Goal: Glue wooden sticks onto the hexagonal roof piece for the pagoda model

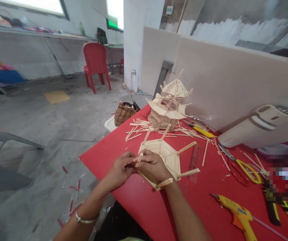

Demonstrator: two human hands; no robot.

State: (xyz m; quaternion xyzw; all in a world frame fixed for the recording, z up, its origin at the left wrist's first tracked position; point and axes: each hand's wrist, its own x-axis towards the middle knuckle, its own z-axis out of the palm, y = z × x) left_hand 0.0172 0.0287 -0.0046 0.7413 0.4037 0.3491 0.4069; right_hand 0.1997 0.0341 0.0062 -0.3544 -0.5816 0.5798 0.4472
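Observation:
A hexagonal base of thin wooden sticks (pixel 170 154) lies on the red table, with short stick posts rising at its corners. My right hand (pixel 152 164) reaches over the base and closes round the post at its left corner (pixel 140 157). From the left, my left hand (pixel 120 169) meets it, fingers pinched at the same corner; the exact contact is hidden. Behind the base stands a tiered pagoda model (pixel 168 107) made of the same sticks. Loose wooden sticks (pixel 136 129) lie scattered around its foot.
On the right of the red table (pixel 133 202) lie a yellow glue gun (pixel 236 211), yellow-handled scissors (pixel 246 169), a clear ruler (pixel 194 162), a yellow cutter (pixel 202 131) and pliers (pixel 271 204). A white bottle (pixel 249 129) leans by the board. A checked bag (pixel 125 113) sits beyond the edge.

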